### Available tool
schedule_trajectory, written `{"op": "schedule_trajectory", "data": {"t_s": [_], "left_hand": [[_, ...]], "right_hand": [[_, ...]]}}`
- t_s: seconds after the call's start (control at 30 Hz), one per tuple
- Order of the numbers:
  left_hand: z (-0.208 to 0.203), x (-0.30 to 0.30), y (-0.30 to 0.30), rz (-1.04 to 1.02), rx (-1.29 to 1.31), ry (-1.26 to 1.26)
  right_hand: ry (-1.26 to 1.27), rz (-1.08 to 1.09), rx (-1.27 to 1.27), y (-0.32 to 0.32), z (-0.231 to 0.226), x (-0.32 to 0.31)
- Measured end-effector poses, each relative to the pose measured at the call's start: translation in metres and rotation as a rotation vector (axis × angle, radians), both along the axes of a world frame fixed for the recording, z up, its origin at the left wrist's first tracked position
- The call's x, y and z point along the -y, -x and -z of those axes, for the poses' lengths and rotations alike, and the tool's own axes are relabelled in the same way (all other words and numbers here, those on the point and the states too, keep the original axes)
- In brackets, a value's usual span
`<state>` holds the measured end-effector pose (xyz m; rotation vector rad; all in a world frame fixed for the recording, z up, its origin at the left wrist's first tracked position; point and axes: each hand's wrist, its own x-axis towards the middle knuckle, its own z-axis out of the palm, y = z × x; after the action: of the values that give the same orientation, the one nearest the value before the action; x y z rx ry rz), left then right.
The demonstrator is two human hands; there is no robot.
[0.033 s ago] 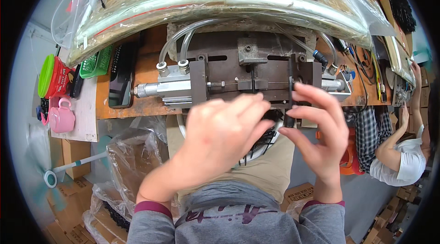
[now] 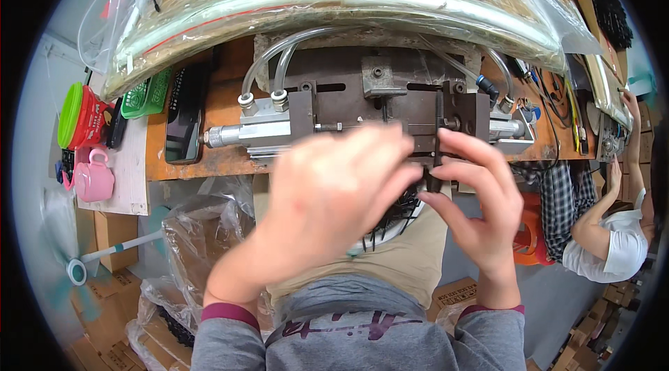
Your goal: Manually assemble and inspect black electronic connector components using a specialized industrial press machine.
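Note:
My right hand [image 2: 481,197] pinches the thick lower end of a slim black stick-like part [image 2: 439,120] between thumb and fingers. It stands lengthwise over the right side of a dark metal clamping fixture [image 2: 334,67]. My left hand [image 2: 334,190] is over the front middle of the fixture, smeared by motion. Its fingertips cover the centre block, so whether they hold anything is hidden. Below the hands, several thin black parts [image 2: 397,221] lie in a pale container on my lap, partly covered by the left hand.
Air cylinders [image 2: 261,130] with clear hoses flank the fixture. A phone [image 2: 185,116], green basket [image 2: 146,95] and pink cup [image 2: 94,177] are at left. Plastic-wrapped stock [image 2: 341,8] with black parts spans the back. Another person [image 2: 606,238] works at far right.
The black stick-like part and my right hand have shifted slightly left. My left hand has risen a little toward the fixture's centre and is more blurred.

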<state>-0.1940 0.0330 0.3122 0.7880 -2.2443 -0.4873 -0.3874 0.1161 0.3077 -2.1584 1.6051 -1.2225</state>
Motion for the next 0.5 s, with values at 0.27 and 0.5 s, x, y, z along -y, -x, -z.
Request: {"op": "schedule_trajectory", "data": {"t_s": [0.27, 0.5], "left_hand": [[-0.049, 0.129, 0.037, -0.277, -0.027, 0.361], [-0.071, 0.138, 0.042, -0.139, 0.09, -0.176]], "right_hand": [[0.033, -0.013, -0.396, -0.026, 0.031, 0.008], [-0.037, 0.047, -0.48, -0.029, 0.027, 0.014]]}}
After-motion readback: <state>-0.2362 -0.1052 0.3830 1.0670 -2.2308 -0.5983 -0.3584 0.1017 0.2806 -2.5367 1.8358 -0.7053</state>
